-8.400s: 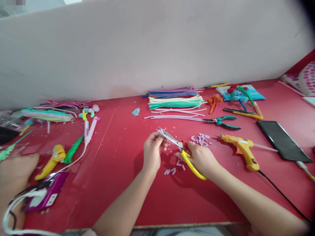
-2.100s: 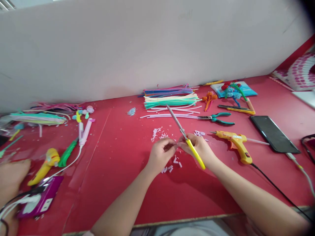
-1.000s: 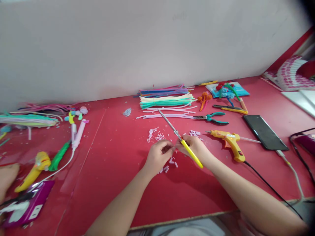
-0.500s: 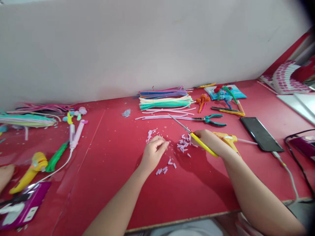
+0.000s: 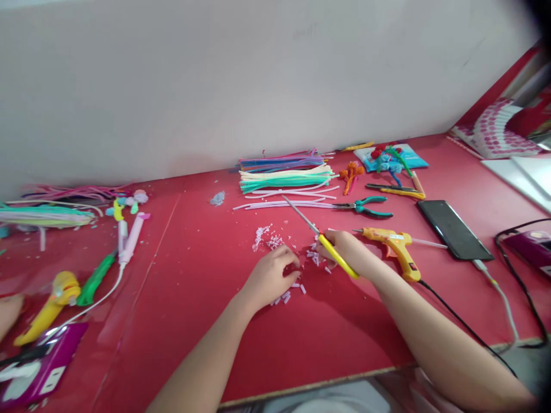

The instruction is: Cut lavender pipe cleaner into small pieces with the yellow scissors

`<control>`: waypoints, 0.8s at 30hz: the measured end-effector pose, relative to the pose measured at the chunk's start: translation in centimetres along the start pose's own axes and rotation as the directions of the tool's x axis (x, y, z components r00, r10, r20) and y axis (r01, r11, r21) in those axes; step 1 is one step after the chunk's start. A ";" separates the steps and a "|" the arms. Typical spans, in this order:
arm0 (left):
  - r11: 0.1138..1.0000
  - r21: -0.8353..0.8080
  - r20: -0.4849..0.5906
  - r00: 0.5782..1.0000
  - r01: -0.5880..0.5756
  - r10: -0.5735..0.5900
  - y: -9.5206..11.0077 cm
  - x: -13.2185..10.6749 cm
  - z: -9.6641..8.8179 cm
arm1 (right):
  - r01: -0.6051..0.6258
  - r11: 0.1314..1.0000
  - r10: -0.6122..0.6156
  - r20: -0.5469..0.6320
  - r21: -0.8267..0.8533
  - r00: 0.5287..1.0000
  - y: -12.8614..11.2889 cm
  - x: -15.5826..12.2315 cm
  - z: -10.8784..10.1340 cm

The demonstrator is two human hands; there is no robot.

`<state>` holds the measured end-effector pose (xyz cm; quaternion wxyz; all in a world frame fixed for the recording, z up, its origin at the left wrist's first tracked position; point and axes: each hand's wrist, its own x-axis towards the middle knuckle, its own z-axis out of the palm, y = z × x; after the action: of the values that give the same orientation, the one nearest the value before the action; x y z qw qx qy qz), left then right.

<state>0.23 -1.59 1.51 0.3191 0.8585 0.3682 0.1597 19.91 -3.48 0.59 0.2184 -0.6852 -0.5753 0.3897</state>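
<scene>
My right hand point(image 5: 348, 251) grips yellow-handled scissors point(image 5: 321, 240), blades closed and pointing up-left over the red table point(image 5: 206, 321). My left hand point(image 5: 271, 276) rests on the table with fingers curled down onto small lilac cut pieces point(image 5: 289, 291); whether it holds one I cannot make out. More lilac bits point(image 5: 314, 256) lie between the two hands, and a scatter of pale crumbs point(image 5: 264, 236) lies just beyond the left hand.
Stacked pipe cleaners point(image 5: 286, 172) and loose lilac ones point(image 5: 279, 204) lie ahead. Teal pliers point(image 5: 365, 206), a yellow glue gun point(image 5: 394, 246) with its black cord, a phone point(image 5: 454, 229) sit right. Another person's hand point(image 5: 6, 312), a yellow tool point(image 5: 49, 307) and a purple power strip point(image 5: 38, 373) are left.
My right hand with the scissors came back left, from over the glue gun toward the lilac bits. My left hand dropped lower onto the cut pieces.
</scene>
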 end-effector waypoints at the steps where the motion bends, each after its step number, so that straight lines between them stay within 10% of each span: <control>1: 1.000 0.010 -0.005 1.000 0.004 -0.004 0.0 0.0 0.1 | 0.000 1.000 -0.001 0.025 0.029 1.000 -0.3 -0.1 0.5; 11: 1.000 0.015 -0.089 0.996 0.019 -0.018 -0.4 0.1 0.2 | 0.002 0.995 -0.014 -0.124 -0.099 0.992 -0.2 0.4 1.2; 24: 0.988 0.068 0.208 0.970 -0.142 0.125 0.2 -0.5 0.5 | 0.031 0.986 -0.042 -0.065 -0.163 0.997 -0.3 -0.2 0.8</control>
<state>0.23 -2.31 1.29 0.3080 0.9056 0.2812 0.0770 19.07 -3.67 0.40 0.1887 -0.7030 -0.6096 0.3138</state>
